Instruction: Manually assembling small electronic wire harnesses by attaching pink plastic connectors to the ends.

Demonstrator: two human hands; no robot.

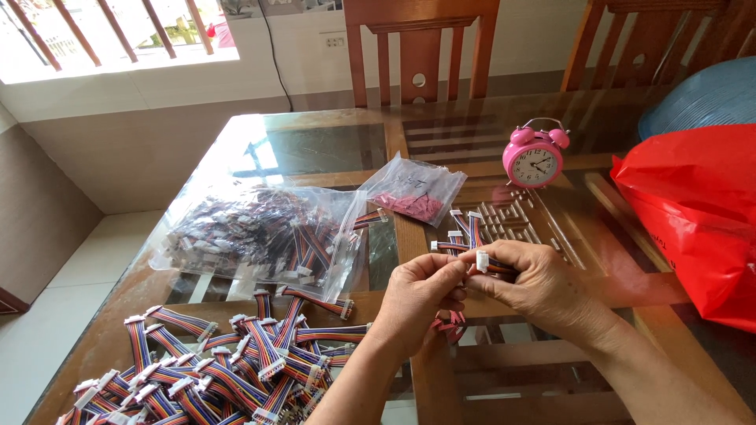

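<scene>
Nearest, at the lower left of the glass-topped wooden table, a loose heap of short multicoloured ribbon cables with white plastic connectors is spread out; the pieces are too many and too tangled to be counted. Just beyond the heap's right side, two hands are raised over the glass. The left hand is curled nearly closed, its fingertips pinched on one end of a single short ribbon cable, while the right hand is likewise closed around the other end, thumb and forefinger pressed at the white connector. A few pink-red pieces are glimpsed under the left hand, their number unclear. Just beyond the fingers, about three more cables lie on the glass. Further left, one large clear plastic bag stuffed with cables is lying flat, and behind it one small clear bag holding pink pieces. Farther back stands one pink twin-bell alarm clock; one red plastic bag is seen at the right edge, and two wooden chairs are ranged behind.
</scene>
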